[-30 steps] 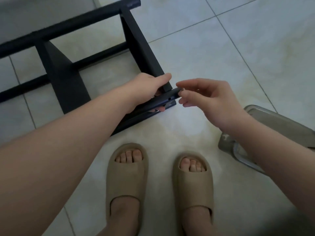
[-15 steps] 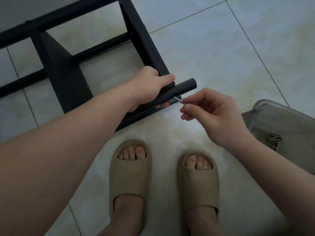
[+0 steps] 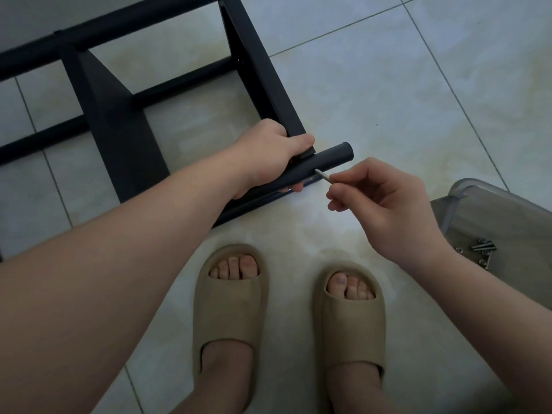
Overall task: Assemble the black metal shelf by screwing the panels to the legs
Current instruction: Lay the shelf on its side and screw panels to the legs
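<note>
A black metal shelf frame (image 3: pixel 119 135) lies on its side on the tiled floor, with two flat panels (image 3: pixel 263 82) joined to round legs. My left hand (image 3: pixel 274 150) grips the near round leg (image 3: pixel 331 158) where a panel's corner meets it. My right hand (image 3: pixel 376 201) pinches a silver screw (image 3: pixel 323 176) between thumb and fingertips. The screw's tip sits at a hole in the side of the leg.
A clear plastic tub (image 3: pixel 466 201) stands at the right edge with several loose silver screws (image 3: pixel 482 249) inside. My two feet in tan slides (image 3: pixel 230 306) stand on the pale tiles just below the shelf's near leg.
The right hand drew back from the leg's end and now brings the screw's tip against the leg's side hole. The view shifted, bringing the tub's screws into sight. The left hand kept its grip.
</note>
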